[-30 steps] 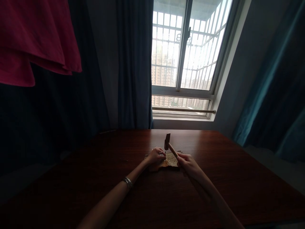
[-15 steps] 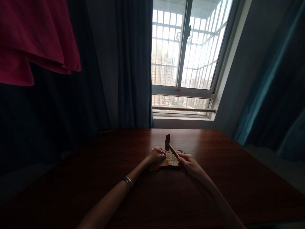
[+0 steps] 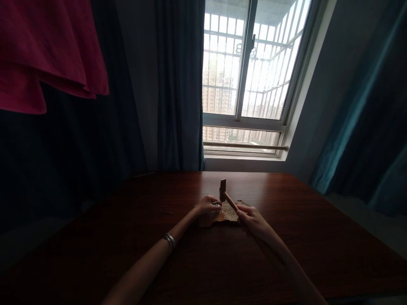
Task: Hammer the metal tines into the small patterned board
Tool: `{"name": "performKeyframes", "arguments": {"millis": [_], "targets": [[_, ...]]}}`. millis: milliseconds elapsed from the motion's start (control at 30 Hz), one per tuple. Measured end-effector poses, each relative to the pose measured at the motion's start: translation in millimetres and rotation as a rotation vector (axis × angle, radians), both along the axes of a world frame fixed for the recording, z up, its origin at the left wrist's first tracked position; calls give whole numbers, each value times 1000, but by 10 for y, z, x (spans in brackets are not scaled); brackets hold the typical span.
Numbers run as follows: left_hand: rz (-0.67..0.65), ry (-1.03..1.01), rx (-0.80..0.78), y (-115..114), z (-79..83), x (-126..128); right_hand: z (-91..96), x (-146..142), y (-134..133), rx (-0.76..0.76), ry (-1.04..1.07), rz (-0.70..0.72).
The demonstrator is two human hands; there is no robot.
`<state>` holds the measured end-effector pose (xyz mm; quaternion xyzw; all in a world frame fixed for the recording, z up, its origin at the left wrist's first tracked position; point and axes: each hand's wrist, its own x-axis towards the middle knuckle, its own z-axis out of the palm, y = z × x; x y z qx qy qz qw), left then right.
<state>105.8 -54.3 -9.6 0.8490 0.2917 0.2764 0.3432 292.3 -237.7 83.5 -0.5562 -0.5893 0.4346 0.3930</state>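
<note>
My right hand (image 3: 252,218) is closed around the wooden handle of a small hammer (image 3: 223,190), whose head stands upright just over my left fingertips. My left hand (image 3: 208,205) is pinched on a thin pin (image 3: 221,204) directly below the hammer head; its exact kind is too small to tell. Beneath both hands lies a light wooden board (image 3: 229,213) with a wavy edge, covered in many small dark holes or dots. Part of the board is hidden by my left hand. A metal band (image 3: 169,240) circles my left wrist.
The board rests on a dark reddish-brown wooden table (image 3: 206,262). Behind it is a barred window (image 3: 241,84) with a rail (image 3: 244,146). Blue curtains (image 3: 179,93) hang beside it, and a pink cloth (image 3: 54,55) hangs at upper left.
The hammer head has come down slightly and shifted a little left, nearer my left fingertips. My left hand and the board stay almost where they were.
</note>
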Motion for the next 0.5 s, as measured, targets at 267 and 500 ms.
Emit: {"name": "performKeyframes", "arguments": {"millis": [267, 500], "targets": [[-27, 30, 68, -15, 195, -12, -13, 5, -8, -5, 21, -1], [-4, -49, 90, -98, 216, 57, 23, -5, -30, -10, 19, 9]]}}
